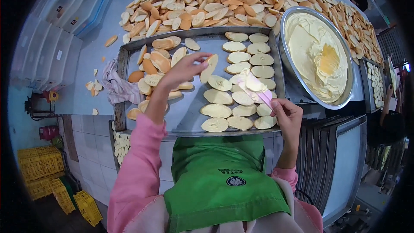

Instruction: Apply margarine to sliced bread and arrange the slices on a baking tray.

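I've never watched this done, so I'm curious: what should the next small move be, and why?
Probably bring the pink spatula to the bread slice and spread: the left grip holds the slice tilted with its pale face showing, while the right grip holds the spatula, cream on its blade. Whether that face is already coated, I can't tell.

Holds an oval bread slice (209, 70) in the left hand (188, 69) above a metal tray (185, 112), and a cream-laden pink spatula (265, 99) in the right hand (288, 114) over rows of coated slices (217, 97). Shows loose slices (159, 62) on the tray's left, a bowl (303, 82) of cream (302, 34) just right of it, and a bread heap (215, 6) beyond on the worktop (97, 56).
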